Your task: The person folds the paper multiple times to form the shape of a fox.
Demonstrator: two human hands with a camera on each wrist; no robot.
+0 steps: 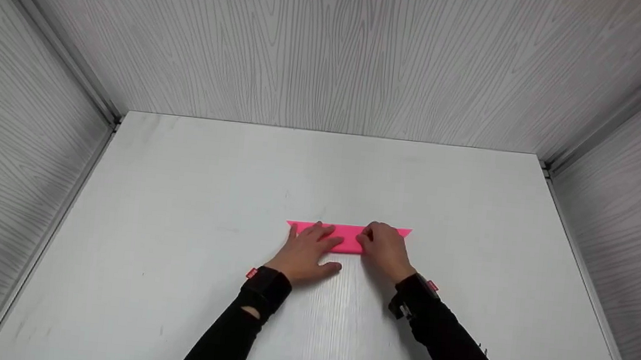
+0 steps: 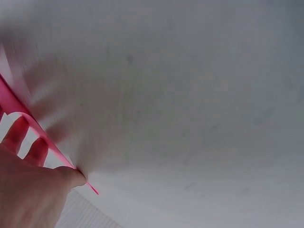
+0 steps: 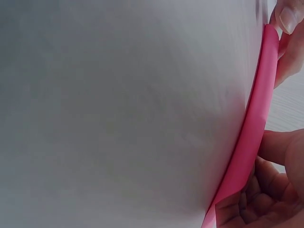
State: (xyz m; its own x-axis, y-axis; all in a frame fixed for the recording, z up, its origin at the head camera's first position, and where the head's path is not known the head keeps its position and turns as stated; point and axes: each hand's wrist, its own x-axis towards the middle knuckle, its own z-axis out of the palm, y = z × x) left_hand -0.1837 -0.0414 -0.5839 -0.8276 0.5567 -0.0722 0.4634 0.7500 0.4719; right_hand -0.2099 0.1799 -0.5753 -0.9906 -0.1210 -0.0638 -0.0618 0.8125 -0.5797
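A folded strip of pink paper (image 1: 348, 239) lies crosswise on the white table, its two far corners ending in points. Spread over its left part is my left hand (image 1: 306, 252), fingers resting on the paper and thumb held apart, on the bare tabletop side. My right hand (image 1: 387, 251) is at the strip's right part with curled fingers, thumb and fingertips at the paper. The right wrist view shows the strip's long edge (image 3: 249, 123) slightly bowed, with that thumb (image 3: 275, 146) against it. In the left wrist view the pink paper (image 2: 13, 100) appears edge-on beside the left fingers.
The white tabletop (image 1: 208, 181) stretches around the paper on all sides. Grey wood-grain panels stand behind it (image 1: 333, 52), at the left (image 1: 12, 144) and at the right (image 1: 634, 222). Dark bands circle both wrists.
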